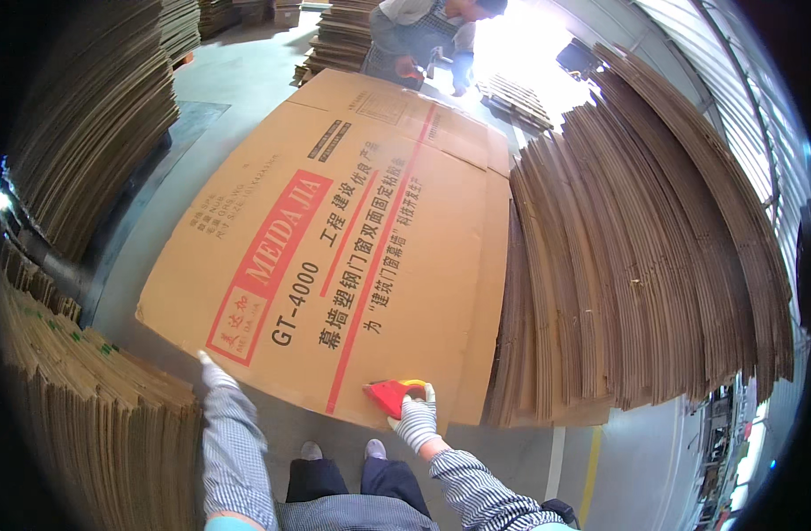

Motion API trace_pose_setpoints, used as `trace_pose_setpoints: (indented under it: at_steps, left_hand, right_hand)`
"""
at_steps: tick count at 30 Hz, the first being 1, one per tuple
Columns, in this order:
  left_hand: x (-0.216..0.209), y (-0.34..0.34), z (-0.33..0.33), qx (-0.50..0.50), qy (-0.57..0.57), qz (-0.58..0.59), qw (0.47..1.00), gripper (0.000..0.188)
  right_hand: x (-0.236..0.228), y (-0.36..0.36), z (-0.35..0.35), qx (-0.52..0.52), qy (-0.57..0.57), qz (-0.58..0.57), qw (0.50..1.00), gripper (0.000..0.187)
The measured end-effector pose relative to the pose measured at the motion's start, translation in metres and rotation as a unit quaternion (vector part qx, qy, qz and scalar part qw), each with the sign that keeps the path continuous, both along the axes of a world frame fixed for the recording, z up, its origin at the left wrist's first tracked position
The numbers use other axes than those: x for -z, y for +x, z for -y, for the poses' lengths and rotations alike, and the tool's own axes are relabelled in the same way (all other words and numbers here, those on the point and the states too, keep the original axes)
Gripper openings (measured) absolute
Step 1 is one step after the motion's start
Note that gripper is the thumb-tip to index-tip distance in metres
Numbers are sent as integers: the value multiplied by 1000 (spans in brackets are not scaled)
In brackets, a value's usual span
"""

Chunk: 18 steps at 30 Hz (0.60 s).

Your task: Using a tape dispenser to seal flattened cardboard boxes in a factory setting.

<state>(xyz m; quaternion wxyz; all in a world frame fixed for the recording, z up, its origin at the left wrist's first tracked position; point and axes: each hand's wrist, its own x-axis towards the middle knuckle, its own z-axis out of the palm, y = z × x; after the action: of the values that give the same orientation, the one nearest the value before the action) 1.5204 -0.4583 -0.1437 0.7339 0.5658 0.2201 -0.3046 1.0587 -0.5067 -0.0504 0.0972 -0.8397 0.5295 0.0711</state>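
A large flattened brown cardboard box [423, 292] with red stripes and dark print lies across the middle, on top of a stack. My right hand [417, 423], in a striped white glove, is closed round a red and yellow hand tool [388, 395]. The tool rests on or just above the cardboard's near edge; its exact kind is unclear. My left hand [218, 373], also gloved, is at the near left edge of the cardboard. Its fingers are narrow and partly hidden in this view, so its grip does not show.
At the far end a person [414, 44] bends over the cardboard, a tool in hand. Tall stacks of flat cardboard stand on the right [635, 257], far left [87, 115] and near left [96, 416]. A yellow floor line [591, 469] runs at lower right.
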Motion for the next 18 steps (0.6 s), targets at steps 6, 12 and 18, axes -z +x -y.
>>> trace_pose_setpoints:
  at_steps: [6,12,18]
  left_hand:
    - [45,73,-50,83,-7,99,992,71]
    - [78,-61,-81,202,-187,-140,951,66]
    - [-1,-113,-40,163,-118,-249,947,70]
  right_hand:
    - [-24,17,0,-9,33,-2,999,68]
    - [-59,-7,-29,7,-18,118,993,69]
    - [-105,-82,-112,152,-70,217,962,62]
